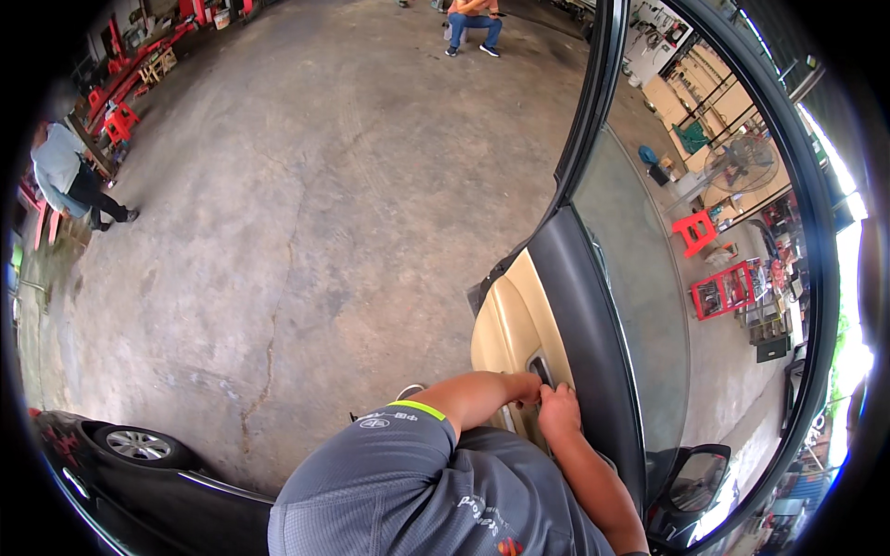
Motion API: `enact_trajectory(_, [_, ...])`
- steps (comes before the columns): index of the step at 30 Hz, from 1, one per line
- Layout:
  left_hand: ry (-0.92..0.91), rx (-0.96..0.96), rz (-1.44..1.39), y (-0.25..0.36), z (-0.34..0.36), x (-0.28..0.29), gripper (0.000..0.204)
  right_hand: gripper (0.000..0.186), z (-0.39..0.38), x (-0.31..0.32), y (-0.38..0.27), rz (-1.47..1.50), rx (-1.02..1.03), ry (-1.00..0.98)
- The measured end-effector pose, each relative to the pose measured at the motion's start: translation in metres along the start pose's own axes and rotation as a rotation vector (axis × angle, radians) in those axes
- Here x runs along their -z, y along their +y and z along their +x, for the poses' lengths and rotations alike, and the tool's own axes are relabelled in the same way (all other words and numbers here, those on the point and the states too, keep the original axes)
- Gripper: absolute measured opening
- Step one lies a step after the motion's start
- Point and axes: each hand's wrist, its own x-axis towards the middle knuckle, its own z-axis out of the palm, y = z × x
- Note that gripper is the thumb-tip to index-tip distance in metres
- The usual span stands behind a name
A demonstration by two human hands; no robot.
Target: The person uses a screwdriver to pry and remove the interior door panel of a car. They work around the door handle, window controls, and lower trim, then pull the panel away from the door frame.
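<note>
An open car door fills the right side, with a tan inner panel (501,324), a dark upper trim (584,315) and a partly lowered-looking glass pane (649,352) in its black frame. My left hand (526,389) reaches across to the dark handle recess (540,365) in the tan panel, fingers curled. Beside it, my right hand (559,410) has its fingers bent at the same recess, close to my left. What the fingertips grip is too small and hidden to make out. A side mirror (695,477) is at the lower right.
A black car with a wheel (137,444) is at lower left. A person (69,171) stands at left; another (473,28) squats at the back. Red equipment (120,120) lines the left. Beyond the door are a red stool (694,232), a red tool cart (721,292) and a fan (740,163).
</note>
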Motion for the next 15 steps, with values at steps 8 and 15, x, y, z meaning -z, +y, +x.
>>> enact_trajectory(8, [-0.135, 0.019, 0.22, -0.003, 0.017, 0.002, 0.02, 0.026, 0.005, 0.014, -0.006, 0.123, -0.305, -0.222])
enact_trajectory(15, [-0.073, 0.001, 0.115, -0.005, 0.01, 0.004, 0.021, 0.023, 0.007, 0.044, -0.028, 0.201, -0.434, -0.315])
